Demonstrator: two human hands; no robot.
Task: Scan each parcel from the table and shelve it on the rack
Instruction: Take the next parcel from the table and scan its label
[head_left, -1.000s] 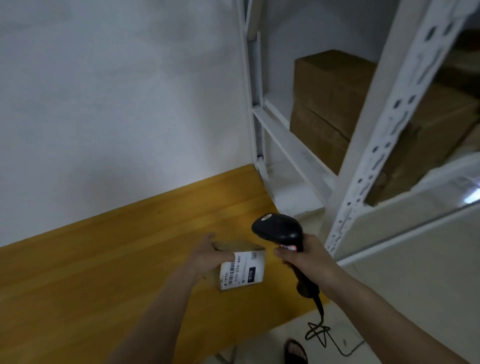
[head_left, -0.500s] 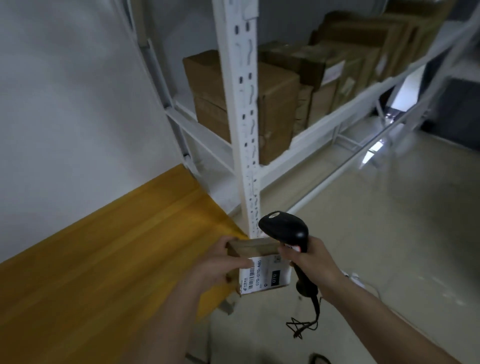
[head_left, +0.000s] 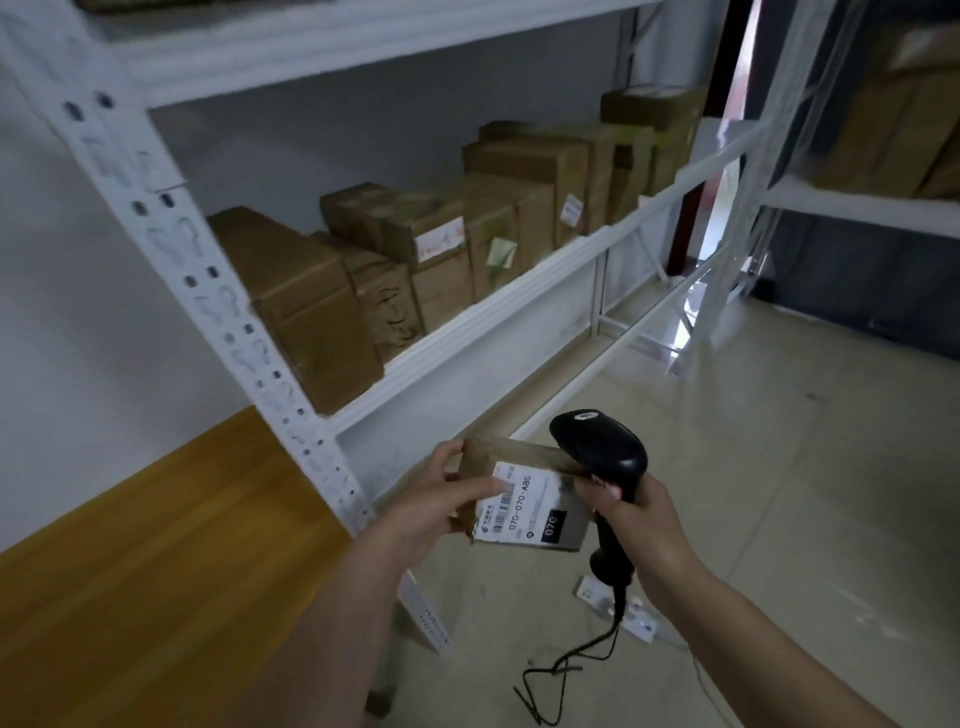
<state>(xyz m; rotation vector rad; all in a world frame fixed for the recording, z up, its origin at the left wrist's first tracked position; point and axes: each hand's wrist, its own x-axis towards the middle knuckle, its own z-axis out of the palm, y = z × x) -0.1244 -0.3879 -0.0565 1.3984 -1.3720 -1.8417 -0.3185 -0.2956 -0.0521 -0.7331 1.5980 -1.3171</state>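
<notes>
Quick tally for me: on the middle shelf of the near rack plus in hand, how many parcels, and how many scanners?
Shelved cardboard parcels on the middle shelf: about 8 visible, far ones blurred
Parcel in the left hand: 1
Barcode scanner in the right hand: 1
Total: about 10

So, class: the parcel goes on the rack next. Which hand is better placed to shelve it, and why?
Left. The left hand already holds the parcel and is on the rack's side. The right hand has its grip round the scanner.
</notes>
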